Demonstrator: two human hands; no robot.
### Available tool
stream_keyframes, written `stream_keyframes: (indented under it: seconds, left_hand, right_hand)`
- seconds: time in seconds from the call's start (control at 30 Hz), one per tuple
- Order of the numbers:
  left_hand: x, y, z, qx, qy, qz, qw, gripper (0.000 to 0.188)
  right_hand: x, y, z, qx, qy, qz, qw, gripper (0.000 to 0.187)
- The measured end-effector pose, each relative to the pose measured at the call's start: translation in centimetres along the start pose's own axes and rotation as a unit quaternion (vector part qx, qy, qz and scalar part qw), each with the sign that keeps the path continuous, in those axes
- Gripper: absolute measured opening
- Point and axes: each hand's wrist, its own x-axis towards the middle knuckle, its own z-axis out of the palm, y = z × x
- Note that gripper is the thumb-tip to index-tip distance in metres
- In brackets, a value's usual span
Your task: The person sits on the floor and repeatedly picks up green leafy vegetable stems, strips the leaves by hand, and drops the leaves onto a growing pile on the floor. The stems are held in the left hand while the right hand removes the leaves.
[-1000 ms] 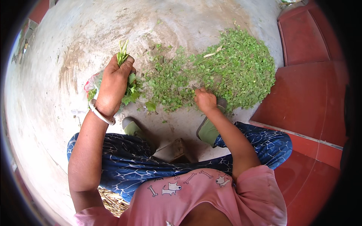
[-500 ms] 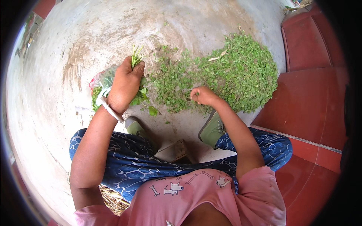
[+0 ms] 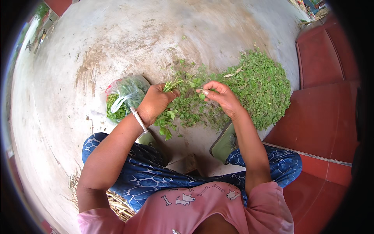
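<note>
My left hand (image 3: 156,103) is closed round a bunch of leafy greens (image 3: 166,121). Pale stems stick out past the thumb, and leaves hang below the fist. To its right, my right hand (image 3: 226,100) pinches a thin green sprig (image 3: 196,82) between thumb and fingertips, close to the bunch's stem ends. Beneath and beyond both hands lies a heap of loose greens (image 3: 261,91), thick at the right and thinner toward the middle. A clear plastic bag (image 3: 132,86) with greens inside stands just left of my left hand, partly behind the wrist.
Pale concrete floor (image 3: 128,43) with brown soil smears spreads around the heap. Red tiled steps (image 3: 311,117) rise at the right. My green shoes (image 3: 226,144) flank a small wooden block (image 3: 191,163). Dry stalks (image 3: 120,202) lie by my left leg.
My left hand has moved right and nearer with the bunch, uncovering more of the bag. My right hand has lifted from the heap's edge, and a sprig now shows in its fingers.
</note>
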Motion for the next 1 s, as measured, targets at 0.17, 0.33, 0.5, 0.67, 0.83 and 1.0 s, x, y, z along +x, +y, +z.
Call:
stream_keyframes:
  seconds: [0.17,0.33,0.5,0.67,0.83,1.0]
  left_hand:
    - [0.0,-0.6,0.4,-0.043,-0.054,-0.01,0.998,0.02]
    - [-0.7,0.7,0.6,-0.107,-0.071,-0.034,0.991,0.024]
    - [-0.8,1.4,0.3,-0.094,-0.076,-0.062,0.991,0.027]
    - [-0.1,0.1,-0.3,-0.1,-0.104,-0.047,0.988,0.021]
    - [0.1,-0.3,-0.6,-0.128,-0.112,-0.022,0.985,0.019]
    - [-0.5,1.6,0.2,-0.136,-0.078,0.014,0.988,0.016]
  right_hand:
    - [-0.3,-0.6,1.5,0.064,-0.004,-0.017,0.998,0.008]
    - [-0.9,-0.5,3.1,0.096,-0.014,-0.026,0.995,0.008]
    - [-1.3,-1.3,4.3,-0.009,-0.025,-0.085,0.996,0.009]
    - [-1.7,-1.7,5.3,-0.109,-0.033,-0.152,0.982,0.012]
    - [-1.8,-1.6,6.1,-0.133,-0.012,-0.172,0.976,0.01]
    - [-1.8,-0.9,6.0,-0.193,0.023,-0.192,0.962,0.012]
